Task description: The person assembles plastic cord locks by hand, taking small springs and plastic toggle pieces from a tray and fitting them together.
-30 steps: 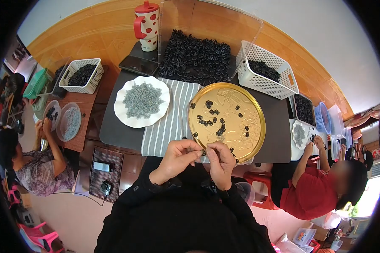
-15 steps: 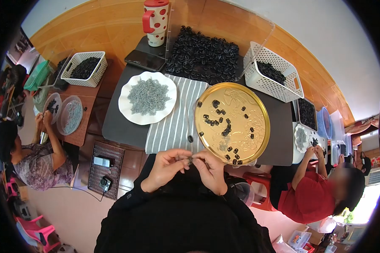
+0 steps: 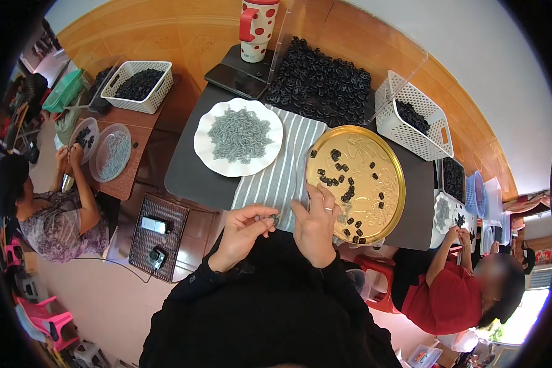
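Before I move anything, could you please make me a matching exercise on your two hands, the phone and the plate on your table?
1. Left hand
2. Right hand
3. Phone
4. Plate

A. White, heaped with grey pieces
B. Flat and dark, near the spotted mug
C. Pinching a small piece
D. Fingers at the gold tray's edge

Pairs: 1-C, 2-D, 3-B, 4-A

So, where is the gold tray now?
In the head view, the gold tray lies right of centre, at the striped cloth's right edge, between the right hand and a white basket.
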`<move>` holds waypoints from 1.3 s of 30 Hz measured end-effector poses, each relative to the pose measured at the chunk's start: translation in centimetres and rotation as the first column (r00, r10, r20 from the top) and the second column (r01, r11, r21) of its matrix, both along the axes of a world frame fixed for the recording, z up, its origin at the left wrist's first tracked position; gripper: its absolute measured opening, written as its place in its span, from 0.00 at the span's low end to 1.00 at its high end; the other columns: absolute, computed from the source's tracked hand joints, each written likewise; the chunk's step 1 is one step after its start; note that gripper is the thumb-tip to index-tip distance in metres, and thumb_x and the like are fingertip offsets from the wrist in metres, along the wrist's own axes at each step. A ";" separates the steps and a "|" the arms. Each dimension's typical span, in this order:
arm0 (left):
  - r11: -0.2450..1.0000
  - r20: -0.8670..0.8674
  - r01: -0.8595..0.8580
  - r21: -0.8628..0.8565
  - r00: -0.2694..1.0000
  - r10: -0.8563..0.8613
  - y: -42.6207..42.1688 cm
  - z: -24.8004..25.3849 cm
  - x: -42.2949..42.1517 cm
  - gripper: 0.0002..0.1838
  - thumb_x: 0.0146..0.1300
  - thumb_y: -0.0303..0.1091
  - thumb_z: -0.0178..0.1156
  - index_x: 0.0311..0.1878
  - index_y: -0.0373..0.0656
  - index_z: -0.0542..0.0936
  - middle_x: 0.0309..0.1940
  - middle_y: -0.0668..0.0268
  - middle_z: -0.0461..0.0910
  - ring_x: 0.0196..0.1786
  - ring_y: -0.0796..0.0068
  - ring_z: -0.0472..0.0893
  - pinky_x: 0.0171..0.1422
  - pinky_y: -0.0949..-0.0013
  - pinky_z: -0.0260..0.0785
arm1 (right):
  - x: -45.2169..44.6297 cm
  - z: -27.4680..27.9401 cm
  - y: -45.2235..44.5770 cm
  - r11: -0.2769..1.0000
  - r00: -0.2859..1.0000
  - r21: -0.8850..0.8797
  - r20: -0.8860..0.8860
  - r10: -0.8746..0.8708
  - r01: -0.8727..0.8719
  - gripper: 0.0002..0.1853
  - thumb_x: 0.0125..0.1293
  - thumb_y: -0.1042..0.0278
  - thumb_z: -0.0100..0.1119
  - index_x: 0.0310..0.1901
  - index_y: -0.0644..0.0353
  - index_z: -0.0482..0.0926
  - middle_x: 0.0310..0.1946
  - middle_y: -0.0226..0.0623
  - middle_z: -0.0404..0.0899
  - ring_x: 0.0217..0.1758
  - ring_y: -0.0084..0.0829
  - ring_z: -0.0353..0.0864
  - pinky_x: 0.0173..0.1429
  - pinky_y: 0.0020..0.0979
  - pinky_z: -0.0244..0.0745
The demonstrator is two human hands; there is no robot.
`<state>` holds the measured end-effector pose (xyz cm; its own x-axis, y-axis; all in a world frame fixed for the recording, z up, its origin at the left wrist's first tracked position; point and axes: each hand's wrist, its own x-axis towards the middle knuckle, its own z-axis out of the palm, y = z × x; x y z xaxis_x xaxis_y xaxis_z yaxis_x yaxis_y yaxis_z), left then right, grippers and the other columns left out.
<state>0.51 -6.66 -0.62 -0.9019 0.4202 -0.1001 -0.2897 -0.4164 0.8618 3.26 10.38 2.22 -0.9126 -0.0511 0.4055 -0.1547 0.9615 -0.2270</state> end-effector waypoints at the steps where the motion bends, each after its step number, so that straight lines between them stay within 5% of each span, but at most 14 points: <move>1: 1.000 0.000 0.009 0.000 1.000 -0.009 0.0 -0.1 -0.1 0.10 0.62 0.19 0.57 0.46 0.32 0.81 0.32 0.65 0.80 0.32 0.81 0.79 0.34 0.79 0.69 | 0.1 0.0 0.2 0.999 0.999 -0.032 0.006 0.041 -0.040 0.12 0.48 0.77 0.57 0.36 0.62 0.81 0.54 0.46 0.70 0.62 0.48 0.65 0.55 0.43 0.58; 6: 1.000 -0.008 0.002 -0.010 1.000 -0.002 -0.1 -0.2 -0.2 0.10 0.62 0.19 0.57 0.46 0.33 0.81 0.32 0.66 0.80 0.32 0.82 0.78 0.34 0.80 0.69 | 0.2 0.2 0.9 0.990 0.994 -0.090 -0.015 0.112 -0.113 0.11 0.49 0.76 0.59 0.37 0.62 0.81 0.54 0.46 0.70 0.60 0.49 0.66 0.55 0.44 0.58; 9: 1.000 -0.011 -0.001 -0.010 1.000 0.001 -0.1 -0.3 -0.3 0.10 0.62 0.20 0.57 0.46 0.34 0.82 0.32 0.67 0.80 0.32 0.84 0.77 0.34 0.81 0.68 | 0.5 -0.2 0.4 0.994 0.990 -0.094 -0.125 -0.072 0.061 0.11 0.50 0.76 0.63 0.38 0.61 0.81 0.53 0.47 0.71 0.59 0.50 0.66 0.58 0.44 0.58; 16: 1.000 -0.018 -0.019 -0.018 1.000 0.018 -0.1 -0.1 -0.1 0.10 0.61 0.19 0.57 0.46 0.33 0.81 0.32 0.66 0.80 0.32 0.81 0.79 0.34 0.80 0.69 | 0.3 -1.3 -0.9 0.998 0.993 0.054 -0.115 -0.038 0.045 0.13 0.49 0.71 0.61 0.39 0.62 0.79 0.55 0.46 0.70 0.61 0.49 0.65 0.55 0.44 0.58; 19: 0.999 -0.028 -0.029 -0.018 0.999 0.028 -0.2 -0.2 -0.2 0.10 0.61 0.18 0.57 0.46 0.33 0.82 0.32 0.66 0.80 0.32 0.81 0.79 0.34 0.80 0.69 | 0.1 -1.6 -1.0 0.983 0.979 0.025 -0.090 0.182 -0.180 0.18 0.43 0.74 0.58 0.41 0.63 0.79 0.50 0.42 0.73 0.54 0.43 0.72 0.48 0.39 0.65; 23: 0.999 -0.048 -0.021 -0.046 0.999 0.019 -0.2 0.5 -0.1 0.11 0.61 0.20 0.57 0.47 0.34 0.81 0.31 0.68 0.79 0.32 0.84 0.76 0.34 0.81 0.67 | 0.5 -2.2 -0.3 0.973 0.978 -0.132 -0.113 0.175 -0.190 0.13 0.50 0.81 0.59 0.40 0.65 0.80 0.41 0.39 0.79 0.42 0.34 0.77 0.40 0.29 0.69; 24: 0.999 -0.060 -0.007 -0.048 0.998 0.004 -0.1 0.8 -0.1 0.12 0.61 0.19 0.57 0.49 0.35 0.81 0.31 0.69 0.78 0.32 0.85 0.76 0.33 0.81 0.67 | 0.7 -2.0 -0.3 0.798 0.996 -0.596 -0.036 0.084 -0.089 0.11 0.54 0.81 0.59 0.41 0.66 0.80 0.38 0.36 0.80 0.37 0.28 0.76 0.38 0.25 0.68; 25: 0.999 -0.072 0.013 -0.051 0.997 -0.016 0.1 1.0 0.1 0.14 0.61 0.19 0.57 0.50 0.35 0.80 0.31 0.70 0.77 0.32 0.85 0.76 0.33 0.82 0.66 | 1.0 -1.7 -0.1 0.422 0.996 -0.905 0.077 0.034 0.056 0.08 0.59 0.81 0.58 0.41 0.67 0.79 0.34 0.34 0.81 0.32 0.23 0.76 0.36 0.21 0.68; 26: 0.998 -0.072 0.022 -0.053 0.997 -0.025 0.2 1.1 0.2 0.14 0.61 0.19 0.57 0.50 0.35 0.80 0.31 0.70 0.77 0.32 0.85 0.76 0.33 0.82 0.66 | 1.1 -1.1 0.7 0.130 0.982 -0.985 0.128 0.142 0.109 0.06 0.64 0.78 0.58 0.41 0.68 0.79 0.31 0.31 0.80 0.31 0.17 0.74 0.36 0.20 0.68; 28: 0.996 -0.091 0.088 -0.031 0.992 -0.090 1.0 1.3 0.2 0.17 0.60 0.17 0.55 0.52 0.37 0.80 0.32 0.71 0.75 0.33 0.85 0.75 0.34 0.82 0.65 | 1.3 -1.3 1.6 -0.130 0.975 -0.984 0.097 0.202 0.125 0.07 0.63 0.81 0.58 0.43 0.68 0.79 0.31 0.31 0.80 0.31 0.17 0.74 0.37 0.20 0.69; 39: 0.998 -0.137 0.062 -0.026 0.988 -0.065 2.9 1.7 0.7 0.17 0.60 0.18 0.56 0.54 0.36 0.79 0.32 0.70 0.75 0.32 0.84 0.74 0.33 0.81 0.64 | 2.5 -1.2 0.7 -0.138 0.998 -0.990 0.012 0.066 0.021 0.06 0.63 0.82 0.57 0.41 0.69 0.79 0.31 0.34 0.80 0.30 0.19 0.75 0.37 0.20 0.70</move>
<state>1.26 -3.72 1.10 -0.8792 0.4762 0.0134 -0.1930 -0.3820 0.9038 5.76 11.11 0.98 -0.9375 0.3476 -0.0165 -0.1200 -0.3675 -0.9222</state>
